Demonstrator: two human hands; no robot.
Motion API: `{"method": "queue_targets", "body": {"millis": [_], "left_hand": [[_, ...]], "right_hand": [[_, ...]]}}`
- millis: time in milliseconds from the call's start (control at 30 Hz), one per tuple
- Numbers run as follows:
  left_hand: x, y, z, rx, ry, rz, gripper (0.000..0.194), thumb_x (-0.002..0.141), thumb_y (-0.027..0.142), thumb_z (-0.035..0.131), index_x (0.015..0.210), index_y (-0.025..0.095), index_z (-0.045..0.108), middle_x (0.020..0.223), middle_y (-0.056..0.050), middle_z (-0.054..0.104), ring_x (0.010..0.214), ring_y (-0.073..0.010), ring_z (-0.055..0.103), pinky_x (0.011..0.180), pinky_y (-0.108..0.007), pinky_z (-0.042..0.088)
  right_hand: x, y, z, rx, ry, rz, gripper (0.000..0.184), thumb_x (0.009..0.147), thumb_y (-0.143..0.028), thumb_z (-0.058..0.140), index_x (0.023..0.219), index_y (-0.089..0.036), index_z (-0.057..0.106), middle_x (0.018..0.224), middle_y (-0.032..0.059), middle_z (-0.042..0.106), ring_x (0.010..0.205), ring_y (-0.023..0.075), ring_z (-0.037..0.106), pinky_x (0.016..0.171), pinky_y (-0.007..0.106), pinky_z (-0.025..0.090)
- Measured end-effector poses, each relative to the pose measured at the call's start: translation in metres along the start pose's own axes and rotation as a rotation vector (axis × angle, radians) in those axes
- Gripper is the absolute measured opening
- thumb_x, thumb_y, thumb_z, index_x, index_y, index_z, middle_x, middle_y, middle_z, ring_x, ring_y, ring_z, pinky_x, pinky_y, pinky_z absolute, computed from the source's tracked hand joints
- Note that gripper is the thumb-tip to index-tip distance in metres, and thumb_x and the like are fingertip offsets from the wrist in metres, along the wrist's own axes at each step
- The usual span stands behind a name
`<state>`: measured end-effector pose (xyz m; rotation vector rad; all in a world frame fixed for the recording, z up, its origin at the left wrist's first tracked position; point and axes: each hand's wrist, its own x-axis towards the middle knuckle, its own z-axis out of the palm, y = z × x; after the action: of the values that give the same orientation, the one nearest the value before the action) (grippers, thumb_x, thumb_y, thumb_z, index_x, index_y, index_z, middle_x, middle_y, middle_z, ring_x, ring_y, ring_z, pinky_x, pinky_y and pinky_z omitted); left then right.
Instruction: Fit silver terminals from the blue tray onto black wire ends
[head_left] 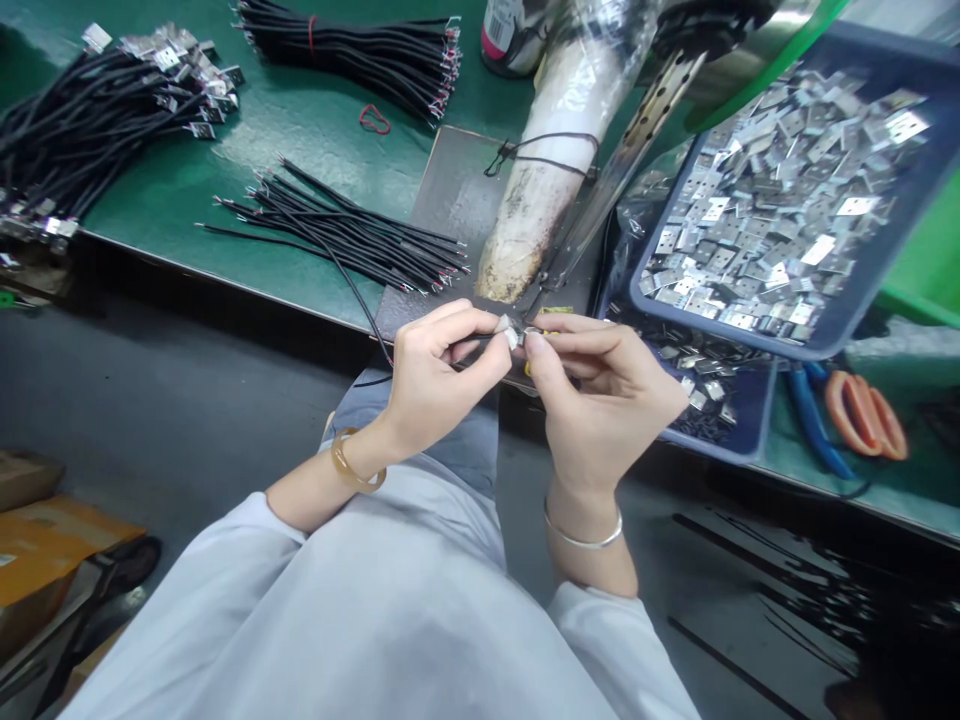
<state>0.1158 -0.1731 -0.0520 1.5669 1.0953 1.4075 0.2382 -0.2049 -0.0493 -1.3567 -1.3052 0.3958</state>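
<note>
At the table's front edge my left hand (pixel 446 375) is closed in a pinch on a black cable (pixel 381 345), which trails out behind the fingers. White material (pixel 511 335) shows at its fingertips; I cannot tell what it is. My right hand (pixel 600 385) meets it there, thumb and fingers closed on a small metal connector, mostly hidden by the fingers. Just above both fingertips is the tip of a soldering iron (pixel 630 145) with a perforated barrel, slanting down from the upper right. Close in front lies a loose pile of black cables (pixel 352 235) with stripped ends.
A blue tray (pixel 821 350) full of metal connectors stands at right, above a second tray (pixel 765 420). Beside them lie orange-and-blue-handled pliers (pixel 862 415). A stained white tube (pixel 547 170) comes down at centre. Tied cables (pixel 352 55) and connector-fitted cables (pixel 112 110) lie at the back left.
</note>
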Motion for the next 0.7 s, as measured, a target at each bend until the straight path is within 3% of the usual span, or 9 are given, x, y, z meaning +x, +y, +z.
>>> {"method": "queue_targets", "body": {"millis": [167, 300, 700], "left_hand": [[0.0, 0.0, -0.002, 0.003, -0.015, 0.025, 0.016, 0.081, 0.011, 0.063, 0.067, 0.016, 0.067, 0.056, 0.006, 0.041, 0.051, -0.0066, 0.032, 0.049, -0.023, 0.027], [-0.002, -0.002, -0.003, 0.007, -0.063, -0.017, 0.016, 0.081, 0.01, 0.061, 0.066, 0.015, 0.066, 0.058, 0.005, 0.047, 0.051, -0.0059, 0.033, 0.048, -0.023, 0.027], [-0.013, 0.003, -0.004, 0.096, -0.077, 0.032, 0.014, 0.081, 0.013, 0.061, 0.069, 0.015, 0.068, 0.059, 0.004, 0.05, 0.052, -0.0059, 0.039, 0.05, -0.02, 0.032]], "right_hand": [[-0.003, -0.003, -0.003, -0.02, -0.018, -0.042, 0.007, 0.088, -0.018, 0.071, 0.083, -0.02, 0.068, 0.093, 0.0017, 0.077, 0.081, 0.0155, 0.077, 0.067, 0.025, 0.066], [-0.007, -0.001, -0.006, -0.084, -0.046, -0.076, 0.009, 0.089, -0.017, 0.069, 0.083, -0.021, 0.064, 0.093, 0.0014, 0.078, 0.082, 0.0153, 0.077, 0.067, 0.024, 0.066], [-0.016, -0.006, -0.015, -0.039, -0.046, -0.008, 0.01, 0.09, -0.02, 0.07, 0.084, -0.021, 0.062, 0.092, 0.0009, 0.078, 0.078, 0.0152, 0.077, 0.067, 0.025, 0.067]]}}
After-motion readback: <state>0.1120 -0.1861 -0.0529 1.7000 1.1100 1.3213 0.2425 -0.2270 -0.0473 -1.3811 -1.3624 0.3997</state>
